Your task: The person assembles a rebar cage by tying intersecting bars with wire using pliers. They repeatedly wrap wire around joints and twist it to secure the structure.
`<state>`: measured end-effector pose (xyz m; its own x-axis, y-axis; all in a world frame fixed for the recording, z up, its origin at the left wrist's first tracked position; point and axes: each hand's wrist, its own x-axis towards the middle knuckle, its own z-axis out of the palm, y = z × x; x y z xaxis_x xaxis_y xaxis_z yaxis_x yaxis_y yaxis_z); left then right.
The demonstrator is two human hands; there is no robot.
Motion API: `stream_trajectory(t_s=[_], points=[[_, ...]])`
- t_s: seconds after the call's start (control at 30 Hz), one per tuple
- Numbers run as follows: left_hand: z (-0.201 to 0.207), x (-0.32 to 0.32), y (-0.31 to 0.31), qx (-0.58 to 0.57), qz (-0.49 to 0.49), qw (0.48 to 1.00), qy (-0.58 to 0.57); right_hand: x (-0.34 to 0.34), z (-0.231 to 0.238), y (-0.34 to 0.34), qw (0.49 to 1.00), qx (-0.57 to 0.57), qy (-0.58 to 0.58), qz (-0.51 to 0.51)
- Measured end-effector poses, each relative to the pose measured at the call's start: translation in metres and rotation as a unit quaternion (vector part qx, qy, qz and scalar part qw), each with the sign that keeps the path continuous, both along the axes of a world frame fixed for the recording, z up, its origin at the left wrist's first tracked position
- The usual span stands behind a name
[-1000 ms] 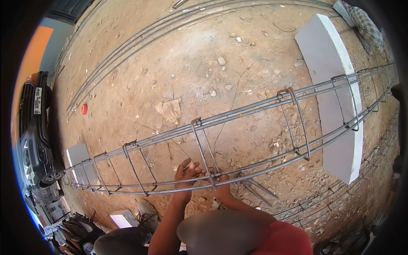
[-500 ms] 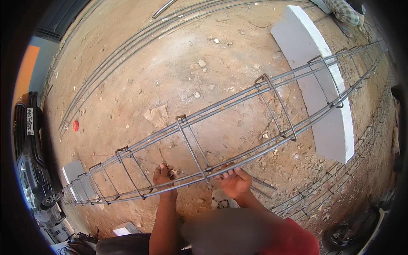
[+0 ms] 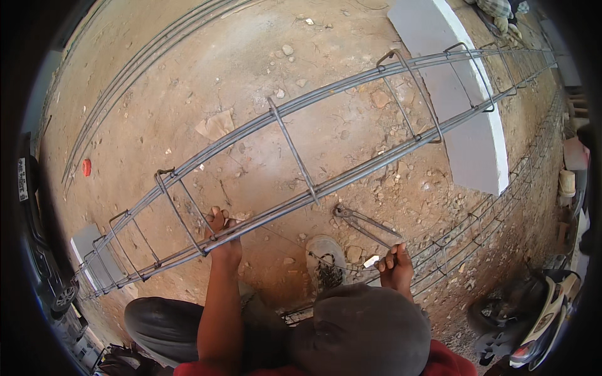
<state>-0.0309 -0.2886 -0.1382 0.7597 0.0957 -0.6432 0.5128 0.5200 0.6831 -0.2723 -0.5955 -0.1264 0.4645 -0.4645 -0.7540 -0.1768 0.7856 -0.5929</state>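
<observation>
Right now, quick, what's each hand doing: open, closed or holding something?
Left hand: at the steel bars; open or closed can't be told.
Right hand: closed; whether it holds anything can't be told.

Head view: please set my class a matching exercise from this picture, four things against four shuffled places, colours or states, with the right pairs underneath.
1. left hand
2. right hand
3. pincers
4. large slab

A. on the ground, handles spread
B. grey with a white edge
C. at the near bars of the steel cage
D. clear of the cage, curled

Pairs: 1-C, 2-D, 3-A, 4-B
</observation>
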Motion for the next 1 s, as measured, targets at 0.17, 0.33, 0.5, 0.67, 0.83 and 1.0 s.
stream_trajectory(t_s=[0.17,0.33,0.5,0.67,0.83,1.0], points=[[-0.002,-0.014,-0.041,0.122,-0.111,0.986,-0.038,-0.092,-0.004,-0.057,0.963,-0.067,0.26,-0.039],[0.002,-0.02,-0.06,0.086,-0.108,0.989,-0.045,-0.167,-0.009,-0.108,0.941,-0.09,0.309,-0.107],[0.006,-0.017,-0.068,0.023,-0.099,0.994,-0.045,-0.211,-0.009,-0.138,0.936,-0.109,0.28,-0.185],[-0.005,-0.029,-0.067,-0.061,-0.12,0.984,0.114,-0.239,-0.009,-0.17,0.934,-0.137,0.212,-0.252],[-0.019,-0.032,-0.07,-0.013,-0.091,0.974,0.206,-0.239,0.023,-0.22,0.919,-0.168,0.132,-0.33],[-0.019,-0.068,-0.085,0.078,-0.367,0.908,0.188,-0.151,0.083,-0.252,0.874,-0.305,0.198,-0.323]])
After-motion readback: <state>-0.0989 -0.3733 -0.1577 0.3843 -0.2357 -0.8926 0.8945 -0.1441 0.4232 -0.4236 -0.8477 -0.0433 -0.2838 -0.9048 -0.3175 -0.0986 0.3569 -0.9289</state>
